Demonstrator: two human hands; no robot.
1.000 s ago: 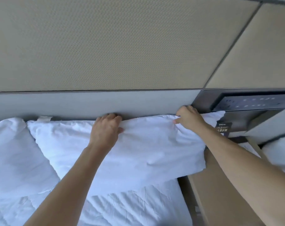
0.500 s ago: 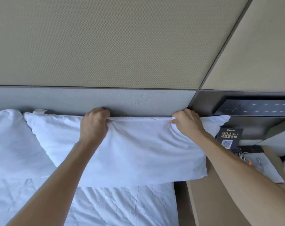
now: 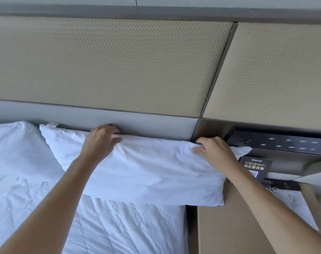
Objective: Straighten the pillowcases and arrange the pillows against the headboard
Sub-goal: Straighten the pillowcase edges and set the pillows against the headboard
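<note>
Pillow (image 3: pixel 147 173), white, top edge against headboard (image 3: pixel 137 123), right end overhanging the bedside table (image 3: pixel 229 226).
Left hand (image 3: pixel 99 142) clenched on the top edge near its middle; right hand (image 3: pixel 214 151) pinching the upper right corner. Second pillow (image 3: pixel 14 143) lies just beside, at left.

Two bare forearms enter from the lower edge. No sleeves in view on either arm. Left hand (image 3: pixel 99 142): bare, no glove, ring or watch seen. Right hand (image 3: pixel 215 153): likewise bare, wrist unadorned. Fingernails short and plain where visible. No markings seen.
</note>
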